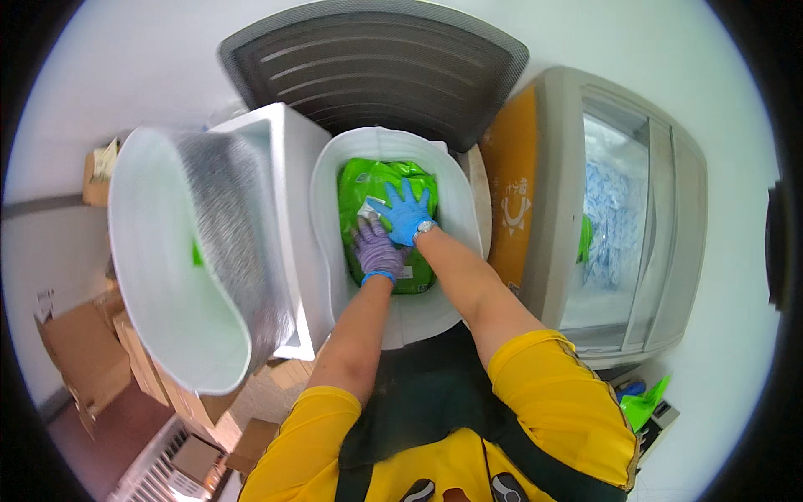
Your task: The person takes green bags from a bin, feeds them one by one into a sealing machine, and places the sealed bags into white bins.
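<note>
Green plastic packages (417, 170) lie inside an open white foil-lined insulation bag (326, 182) in front of me. My left hand (378, 251), in a purple-grey glove with a blue cuff, lies on the green plastic, near a small white label. Just to its right, my right hand (406, 212), in a blue glove with a wristwatch above the cuff, rests on the same plastic with its fingers spread. Both palms face down, and neither hand is closed around anything. The undersides of the packages are hidden.
At left, another insulation liner (150, 251) stands by a white foam box (301, 226). A dark mesh chair back (376, 63) is at the far side. A chest freezer (552, 188) with a glass lid stands at right. Cardboard boxes (88, 351) and a white plastic crate (150, 458) lie lower left.
</note>
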`<move>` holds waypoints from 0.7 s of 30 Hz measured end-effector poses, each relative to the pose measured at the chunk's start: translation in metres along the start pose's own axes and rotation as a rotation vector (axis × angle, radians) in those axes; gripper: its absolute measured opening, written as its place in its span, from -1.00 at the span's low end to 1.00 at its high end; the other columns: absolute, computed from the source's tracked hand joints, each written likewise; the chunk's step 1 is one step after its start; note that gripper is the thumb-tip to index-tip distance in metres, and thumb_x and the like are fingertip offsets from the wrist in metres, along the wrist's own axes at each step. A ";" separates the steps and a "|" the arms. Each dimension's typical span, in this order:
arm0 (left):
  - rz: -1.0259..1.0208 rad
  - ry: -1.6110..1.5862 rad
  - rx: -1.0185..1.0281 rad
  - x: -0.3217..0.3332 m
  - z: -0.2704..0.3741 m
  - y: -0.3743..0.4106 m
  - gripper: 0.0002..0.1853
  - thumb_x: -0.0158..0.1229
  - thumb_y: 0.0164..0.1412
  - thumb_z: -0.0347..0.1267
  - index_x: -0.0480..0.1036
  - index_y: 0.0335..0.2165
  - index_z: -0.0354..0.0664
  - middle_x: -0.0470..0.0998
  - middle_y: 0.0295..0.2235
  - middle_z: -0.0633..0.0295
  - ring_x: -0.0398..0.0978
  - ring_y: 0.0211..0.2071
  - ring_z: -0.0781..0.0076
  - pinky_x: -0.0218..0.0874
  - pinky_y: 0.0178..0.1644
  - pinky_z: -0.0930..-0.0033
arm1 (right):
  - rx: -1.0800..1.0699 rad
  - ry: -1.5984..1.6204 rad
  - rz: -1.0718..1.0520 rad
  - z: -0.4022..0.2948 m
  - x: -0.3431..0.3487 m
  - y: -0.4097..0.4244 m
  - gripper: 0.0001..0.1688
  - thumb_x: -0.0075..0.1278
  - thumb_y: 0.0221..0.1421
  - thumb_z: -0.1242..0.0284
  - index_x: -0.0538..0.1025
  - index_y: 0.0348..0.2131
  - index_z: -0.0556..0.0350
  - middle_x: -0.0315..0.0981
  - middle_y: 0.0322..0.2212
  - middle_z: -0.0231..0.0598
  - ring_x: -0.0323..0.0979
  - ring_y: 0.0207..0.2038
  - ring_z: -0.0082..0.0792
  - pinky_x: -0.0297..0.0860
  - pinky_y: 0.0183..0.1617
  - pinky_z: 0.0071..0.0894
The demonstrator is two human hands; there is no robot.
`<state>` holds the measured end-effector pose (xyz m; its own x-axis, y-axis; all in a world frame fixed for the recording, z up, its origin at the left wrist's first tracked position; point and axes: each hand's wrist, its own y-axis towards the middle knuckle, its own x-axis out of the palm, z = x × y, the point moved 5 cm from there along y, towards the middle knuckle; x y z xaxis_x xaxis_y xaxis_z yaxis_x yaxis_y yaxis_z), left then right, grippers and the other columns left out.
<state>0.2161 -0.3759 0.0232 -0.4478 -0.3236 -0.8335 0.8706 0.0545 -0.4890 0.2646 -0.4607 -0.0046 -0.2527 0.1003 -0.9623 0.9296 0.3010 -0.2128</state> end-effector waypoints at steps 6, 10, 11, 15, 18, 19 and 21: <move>-0.023 -0.023 -0.012 0.046 -0.007 0.037 0.32 0.27 -0.38 0.17 -0.39 0.18 -0.04 -0.37 0.22 0.01 -0.43 0.22 -0.11 -0.35 0.20 -0.16 | -0.078 0.155 -0.116 0.027 -0.053 -0.003 -0.17 0.06 -0.33 -0.05 0.27 0.03 -0.52 -0.09 0.16 -0.21 -0.18 0.21 0.00 -0.32 0.16 0.37; 0.009 -0.006 0.148 0.025 0.017 0.048 0.11 0.21 -0.25 -0.01 -0.26 0.16 -0.07 -0.21 0.18 0.03 -0.24 0.17 0.01 -0.26 0.18 -0.02 | 0.290 0.329 0.133 -0.001 -0.063 -0.015 -0.58 -0.12 -0.12 0.29 0.44 -0.21 0.04 0.33 -0.16 -0.03 0.27 -0.11 -0.01 0.05 -0.02 0.15; 0.025 -0.026 0.169 0.013 0.026 0.051 0.06 0.20 -0.21 -0.06 -0.23 0.16 -0.07 -0.16 0.17 0.04 -0.20 0.16 0.03 -0.24 0.18 0.01 | 0.239 0.441 0.217 -0.017 -0.072 -0.025 -0.66 -0.11 -0.17 0.38 0.45 -0.31 0.12 0.36 -0.26 0.03 0.34 -0.24 0.01 0.18 -0.18 0.14; 0.083 -0.227 0.180 -0.052 0.076 0.015 -0.15 0.14 -0.08 -0.24 -0.10 0.14 -0.10 0.00 0.13 0.06 -0.01 0.11 0.15 -0.15 0.17 0.15 | -0.017 0.692 0.551 -0.046 -0.201 -0.176 -0.60 -0.10 -0.10 0.42 0.37 -0.18 0.14 0.37 -0.32 0.00 0.36 -0.28 0.00 0.31 -0.22 -0.10; 0.070 -0.430 0.205 -0.107 0.113 -0.045 -0.29 0.10 0.02 -0.38 -0.01 0.12 -0.12 0.13 0.10 0.07 0.13 0.07 0.23 -0.09 0.15 0.26 | 0.163 0.585 0.768 -0.029 -0.237 -0.297 -0.60 -0.10 -0.04 0.40 0.37 -0.15 0.14 0.37 -0.27 -0.05 0.36 -0.20 -0.05 0.30 -0.13 -0.14; 0.037 -0.492 0.208 -0.116 0.121 -0.064 -0.33 0.09 0.05 -0.42 0.03 0.12 -0.13 0.17 0.09 0.08 0.17 0.06 0.26 -0.07 0.15 0.30 | 0.428 0.659 0.403 -0.009 -0.262 -0.341 -0.62 -0.12 0.00 0.41 0.38 -0.14 0.15 0.36 -0.19 -0.04 0.35 -0.17 -0.05 0.30 -0.10 -0.18; 0.040 -0.728 0.606 -0.084 0.119 -0.052 -0.34 0.07 0.01 -0.54 0.05 0.10 -0.19 0.19 0.06 0.06 0.17 0.05 0.23 -0.04 0.13 0.27 | 0.775 0.353 0.926 0.011 -0.288 -0.453 -0.64 -0.05 -0.07 0.49 0.39 -0.19 0.16 0.37 -0.24 -0.08 0.35 -0.22 -0.10 0.30 -0.13 -0.25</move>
<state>0.2331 -0.4640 0.1497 -0.3562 -0.8528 -0.3819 0.9318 -0.3549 -0.0764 -0.0811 -0.6364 0.3673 0.6305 0.2593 -0.7316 0.6791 -0.6408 0.3581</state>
